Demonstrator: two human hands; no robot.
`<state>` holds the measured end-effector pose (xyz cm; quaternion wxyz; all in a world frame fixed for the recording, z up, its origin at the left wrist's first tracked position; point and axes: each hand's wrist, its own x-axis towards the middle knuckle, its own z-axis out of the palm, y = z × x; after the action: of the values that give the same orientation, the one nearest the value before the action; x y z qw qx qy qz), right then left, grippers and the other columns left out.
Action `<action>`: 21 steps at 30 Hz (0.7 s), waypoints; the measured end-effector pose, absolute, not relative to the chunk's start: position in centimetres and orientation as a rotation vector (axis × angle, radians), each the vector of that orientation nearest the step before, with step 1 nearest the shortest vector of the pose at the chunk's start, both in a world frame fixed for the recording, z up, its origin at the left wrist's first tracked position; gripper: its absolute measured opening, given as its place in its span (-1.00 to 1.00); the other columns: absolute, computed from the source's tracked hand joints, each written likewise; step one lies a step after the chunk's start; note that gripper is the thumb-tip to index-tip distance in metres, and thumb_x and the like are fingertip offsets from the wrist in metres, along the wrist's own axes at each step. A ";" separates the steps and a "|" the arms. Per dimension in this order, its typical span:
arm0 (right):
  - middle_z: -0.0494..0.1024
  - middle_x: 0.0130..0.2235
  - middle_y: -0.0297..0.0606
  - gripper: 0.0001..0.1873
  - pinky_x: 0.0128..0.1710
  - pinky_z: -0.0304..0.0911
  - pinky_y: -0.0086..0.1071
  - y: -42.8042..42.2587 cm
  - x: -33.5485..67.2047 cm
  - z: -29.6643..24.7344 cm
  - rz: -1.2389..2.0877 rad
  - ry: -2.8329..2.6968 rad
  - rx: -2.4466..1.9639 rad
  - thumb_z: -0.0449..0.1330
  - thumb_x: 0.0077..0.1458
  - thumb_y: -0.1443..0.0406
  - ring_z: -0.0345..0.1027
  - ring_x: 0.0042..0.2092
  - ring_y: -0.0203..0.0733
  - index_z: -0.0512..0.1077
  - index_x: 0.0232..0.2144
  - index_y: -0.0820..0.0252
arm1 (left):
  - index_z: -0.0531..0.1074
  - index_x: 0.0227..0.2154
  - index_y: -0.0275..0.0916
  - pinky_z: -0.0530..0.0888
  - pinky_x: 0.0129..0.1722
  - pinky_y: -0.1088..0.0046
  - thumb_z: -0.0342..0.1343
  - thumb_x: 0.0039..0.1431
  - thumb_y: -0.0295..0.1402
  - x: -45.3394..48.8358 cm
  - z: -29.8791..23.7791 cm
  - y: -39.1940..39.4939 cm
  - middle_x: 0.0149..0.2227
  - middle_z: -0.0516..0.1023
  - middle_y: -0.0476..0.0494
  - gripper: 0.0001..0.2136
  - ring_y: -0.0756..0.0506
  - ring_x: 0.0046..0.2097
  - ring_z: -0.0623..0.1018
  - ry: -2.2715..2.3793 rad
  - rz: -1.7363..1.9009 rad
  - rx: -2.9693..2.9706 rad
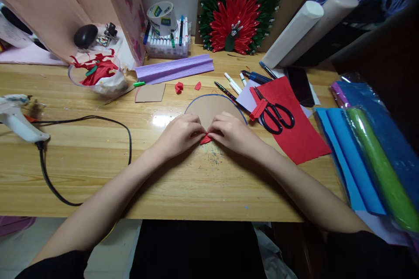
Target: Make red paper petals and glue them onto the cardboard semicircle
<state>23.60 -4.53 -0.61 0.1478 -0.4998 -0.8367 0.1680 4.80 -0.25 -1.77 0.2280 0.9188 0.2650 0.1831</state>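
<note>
My left hand (186, 134) and my right hand (231, 131) meet over the near side of a brown cardboard disc (209, 107) edged in blue. Between their pinched fingertips is a small piece of red crepe paper (206, 140), gripped from both sides. Part of that piece is hidden by the fingers. Beyond the disc lie a crumpled red paper bit (179, 87) and a flat red petal-shaped piece (197, 85). To the right, black-handled scissors (276, 115) rest on a large red paper sheet (296, 139).
A glue gun (21, 120) with a looping black cord lies left. Behind are a bowl of red scraps (94, 74), purple crepe paper (175, 69), a marker box (168, 45) and a red-green paper flower (237, 13). Wrapped paper rolls (376, 161) line the right edge.
</note>
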 end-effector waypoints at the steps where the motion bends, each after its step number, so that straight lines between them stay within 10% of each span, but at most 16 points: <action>1: 0.47 -0.38 -0.17 -0.90 -0.27 0.21 -0.32 -4.6 23.5 -0.7 0.476 -2.411 -1.441 0.16 0.08 0.41 0.28 -0.24 -0.15 0.47 -0.45 0.27 | 0.50 -0.43 -0.30 0.34 -0.35 0.44 0.03 0.17 -0.38 4.8 -1.9 -0.2 -0.41 0.46 -0.13 -0.82 -0.03 -0.34 0.41 0.722 0.503 2.546; 21: 0.44 -0.40 -0.14 -0.82 -0.31 0.16 -0.32 -5.0 22.8 -0.9 0.275 -2.470 -1.509 0.09 0.13 0.42 0.22 -0.29 -0.14 0.44 -0.48 0.28 | 0.41 -0.51 -0.31 0.21 -0.42 0.41 -0.10 0.24 -0.39 5.6 -1.8 -0.6 -0.44 0.39 -0.12 -0.73 -0.05 -0.38 0.31 0.784 0.317 2.852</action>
<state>22.78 -5.04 -0.90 0.1169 -0.5155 -0.8437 0.0938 5.61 -0.58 -1.80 0.0833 0.9554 0.2628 0.1060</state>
